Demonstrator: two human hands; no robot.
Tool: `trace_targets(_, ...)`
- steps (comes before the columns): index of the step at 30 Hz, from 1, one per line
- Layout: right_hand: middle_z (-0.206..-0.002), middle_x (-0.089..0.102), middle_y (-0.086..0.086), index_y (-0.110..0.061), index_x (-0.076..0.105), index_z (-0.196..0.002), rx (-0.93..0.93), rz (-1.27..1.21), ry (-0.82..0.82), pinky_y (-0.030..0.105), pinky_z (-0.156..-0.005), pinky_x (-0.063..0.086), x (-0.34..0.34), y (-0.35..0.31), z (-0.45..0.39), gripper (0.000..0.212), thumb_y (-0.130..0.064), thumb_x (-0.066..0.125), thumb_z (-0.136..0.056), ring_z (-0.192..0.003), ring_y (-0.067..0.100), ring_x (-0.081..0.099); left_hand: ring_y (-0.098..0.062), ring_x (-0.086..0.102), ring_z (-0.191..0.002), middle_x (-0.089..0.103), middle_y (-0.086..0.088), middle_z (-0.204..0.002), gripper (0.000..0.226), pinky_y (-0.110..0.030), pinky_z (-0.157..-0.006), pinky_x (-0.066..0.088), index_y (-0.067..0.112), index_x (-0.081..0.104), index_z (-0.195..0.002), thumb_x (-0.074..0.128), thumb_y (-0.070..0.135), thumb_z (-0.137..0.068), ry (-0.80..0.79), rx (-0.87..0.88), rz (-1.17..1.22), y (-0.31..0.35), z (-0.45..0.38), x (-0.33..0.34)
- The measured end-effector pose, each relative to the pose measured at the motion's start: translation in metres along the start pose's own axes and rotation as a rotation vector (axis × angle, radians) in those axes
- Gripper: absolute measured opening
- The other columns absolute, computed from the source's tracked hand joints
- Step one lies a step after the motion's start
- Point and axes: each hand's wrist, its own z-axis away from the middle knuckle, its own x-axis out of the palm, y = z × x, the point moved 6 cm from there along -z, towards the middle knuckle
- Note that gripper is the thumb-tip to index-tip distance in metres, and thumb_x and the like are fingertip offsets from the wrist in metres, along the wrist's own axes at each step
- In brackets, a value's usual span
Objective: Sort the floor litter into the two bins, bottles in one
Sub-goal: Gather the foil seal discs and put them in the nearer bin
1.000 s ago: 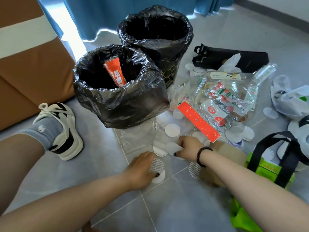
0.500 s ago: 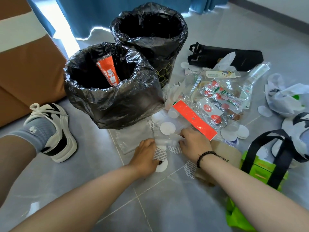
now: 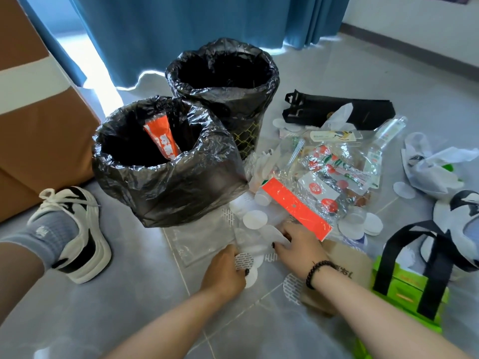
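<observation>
Hands: left hand (image 3: 225, 272) and right hand (image 3: 298, 243) both pinching clear film (image 3: 248, 240); best bunched tight before lifting to near bin (image 3: 166, 161).

Both bins wear glossy black liners: the near bin (image 3: 166, 187) holds an orange wrapper (image 3: 162, 137) with white lettering, and the far bin (image 3: 223, 92) shows a gold lattice pattern low on its side. The floor (image 3: 129, 294) is pale grey tile. A blue curtain (image 3: 181, 29) hangs behind, and a green bag (image 3: 404, 286) has black straps.

Home room: blue curtain (image 3: 207, 35), grey tiled floor (image 3: 77, 307), cardboard box (image 3: 39, 120).
</observation>
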Motion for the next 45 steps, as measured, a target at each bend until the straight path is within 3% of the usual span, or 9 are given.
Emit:
trace_targets(6,-0.072,0.058,-0.002,-0.022,0.052,-0.070,0.080,-0.084,0.034,0.033,-0.062,0.044,-0.013,0.010,0.007,0.013,-0.018,0.058,-0.081,-0.068,0.017,0.053,-0.018,0.037,-0.122,0.038,0.003,-0.128,0.025,-0.022,-0.103,0.032,0.018,0.051,-0.106,0.061,0.016,-0.083,0.018,0.101,-0.044,0.008,0.004,0.008)
trace_targets(11,-0.079,0.059,0.001,-0.015,0.057,-0.078,0.062,-0.043,-0.239,0.024,-0.061,0.040,0.003,0.012,0.013,0.008,-0.018,0.063,-0.082,-0.077,0.018,0.055,-0.018,0.031,-0.129,0.034,0.001,-0.135,0.034,-0.022,-0.109,0.027,0.012,0.054,-0.114,0.065,0.023,-0.084,0.017,0.056,0.031,0.017,-0.001,0.012)
trace_targets(19,-0.086,0.061,0.000,-0.027,0.052,-0.072,0.190,0.100,-0.168,0.031,-0.073,0.047,-0.013,0.043,0.015,0.013,-0.017,0.057,-0.080,-0.084,0.022,0.057,-0.024,0.052,-0.107,0.049,-0.003,-0.107,0.018,-0.031,-0.091,0.043,0.015,0.056,-0.097,0.066,0.014,-0.081,0.047,-0.026,0.034,0.018,-0.011,0.007)
trace_targets(26,-0.104,0.068,0.001,-0.014,0.068,-0.106,0.144,0.011,-0.391,0.034,-0.088,0.050,-0.027,0.047,0.017,0.032,-0.023,0.074,-0.075,-0.097,0.018,0.062,-0.019,0.059,-0.088,0.064,0.003,-0.093,0.025,-0.027,-0.071,0.042,0.013,0.060,-0.095,0.069,0.025,-0.074,-0.010,-0.195,0.121,0.017,-0.024,-0.017)
trace_targets(29,-0.094,0.064,0.000,-0.011,0.066,-0.091,0.108,0.033,-0.415,0.026,-0.073,0.048,-0.024,0.034,0.018,0.020,-0.023,0.074,-0.077,-0.086,0.016,0.058,-0.027,0.068,-0.083,0.071,-0.006,-0.091,0.049,-0.032,-0.068,0.055,0.010,0.066,-0.099,0.066,0.036,-0.058,-0.015,-0.285,0.298,0.005,-0.030,-0.025)
trace_targets(31,-0.094,0.065,0.003,-0.009,0.066,-0.091,0.109,0.016,-0.416,0.025,-0.068,0.047,-0.018,0.025,0.018,0.021,-0.023,0.073,-0.078,-0.085,0.018,0.059,-0.027,0.063,-0.060,0.068,-0.012,-0.083,0.030,-0.025,-0.046,0.049,0.003,0.065,-0.097,0.069,0.020,-0.073,0.006,-0.371,0.528,0.002,-0.025,-0.029)
trace_targets(34,-0.101,0.068,0.008,-0.007,0.068,-0.097,0.108,-0.077,-0.411,0.031,-0.075,0.052,-0.014,0.013,0.016,0.026,-0.022,0.074,-0.077,-0.092,0.022,0.064,-0.019,0.054,-0.054,0.065,-0.013,-0.081,0.004,-0.018,-0.040,0.043,0.005,0.065,-0.091,0.063,0.003,-0.088,-0.034,-0.436,0.740,0.001,-0.019,-0.029)
trace_targets(39,-0.104,0.068,0.006,-0.016,0.067,-0.107,0.166,-0.719,-0.504,0.032,-0.073,0.059,-0.022,-0.018,0.014,0.030,-0.002,0.070,-0.080,-0.088,0.016,0.066,-0.021,0.063,-0.068,0.071,-0.010,-0.089,0.008,-0.024,-0.053,0.055,0.012,0.064,-0.097,0.062,0.007,-0.091,-0.051,-0.375,0.808,0.019,-0.012,-0.055)
trace_targets(45,-0.097,0.065,0.017,0.007,0.061,-0.105,0.200,-0.927,-0.322,0.025,-0.066,0.055,-0.053,-0.042,0.003,0.027,0.011,0.064,-0.078,-0.080,0.019,0.063,-0.017,0.068,-0.073,0.071,-0.010,-0.097,0.018,-0.020,-0.055,0.056,0.009,0.062,-0.108,0.054,0.000,-0.094,-0.075,-0.287,1.059,0.059,0.005,-0.094)
